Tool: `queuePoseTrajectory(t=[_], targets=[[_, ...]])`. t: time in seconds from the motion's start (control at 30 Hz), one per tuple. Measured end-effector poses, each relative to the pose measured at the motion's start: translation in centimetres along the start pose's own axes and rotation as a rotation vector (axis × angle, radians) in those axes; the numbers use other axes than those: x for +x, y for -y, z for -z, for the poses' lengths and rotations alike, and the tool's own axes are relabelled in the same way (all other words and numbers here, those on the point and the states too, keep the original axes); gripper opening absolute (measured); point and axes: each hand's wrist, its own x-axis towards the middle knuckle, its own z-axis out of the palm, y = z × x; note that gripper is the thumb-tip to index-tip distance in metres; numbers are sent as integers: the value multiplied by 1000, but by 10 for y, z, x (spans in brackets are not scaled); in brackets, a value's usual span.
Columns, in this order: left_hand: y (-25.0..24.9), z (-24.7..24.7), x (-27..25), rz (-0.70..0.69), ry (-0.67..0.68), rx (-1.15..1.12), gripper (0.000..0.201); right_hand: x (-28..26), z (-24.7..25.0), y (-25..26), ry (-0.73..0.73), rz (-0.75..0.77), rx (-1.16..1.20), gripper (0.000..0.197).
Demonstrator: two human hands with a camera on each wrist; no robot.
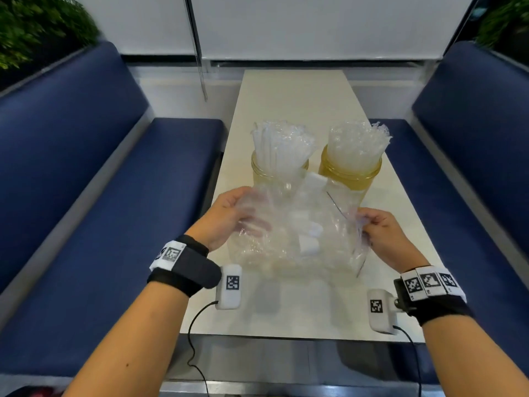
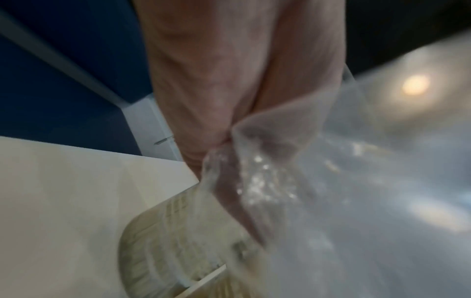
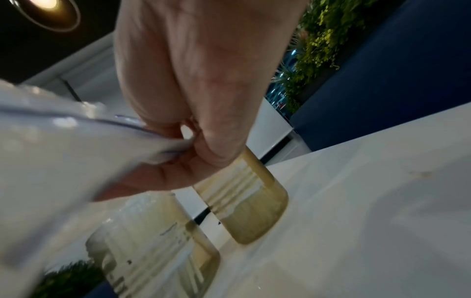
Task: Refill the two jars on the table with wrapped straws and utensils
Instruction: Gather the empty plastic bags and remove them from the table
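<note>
Two yellowish clear jars stand side by side mid-table, each stuffed with clear-wrapped items: the left jar [image 1: 279, 170] [image 2: 163, 248] and the right jar [image 1: 349, 174] [image 3: 251, 203]. In front of them I hold up a clear plastic bag [image 1: 300, 233] [image 2: 356, 201] [image 3: 51, 161] with a few white wrapped pieces inside. My left hand [image 1: 229, 219] [image 2: 221, 129] grips the bag's left side, fingers curled into the film. My right hand [image 1: 378, 227] [image 3: 183, 141] pinches its right edge near the blue zip line.
The narrow cream table [image 1: 297, 93] runs away from me between two blue bench seats [image 1: 120, 196] [image 1: 458, 167]. A white wall and blind cord lie beyond. Green plants [image 1: 34, 30] sit behind the left bench back.
</note>
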Motion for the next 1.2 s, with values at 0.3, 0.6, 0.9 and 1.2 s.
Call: queuePoseTrajectory(t=[0.3,0.6,0.9,1.2], targets=[[-32,-3,12,-244,53,464,51,-12,11,81,64,308,-223,26],[-54,-26,20,-316,139,470,44,-1,-54,80,506,213,-784,42],[-36,-36,12,-43,97,611,72,1,-60,75,261,403,-774,40],[-62,-12,9,-158,-46,603,27,-37,-63,29,-37,448,-678,34]])
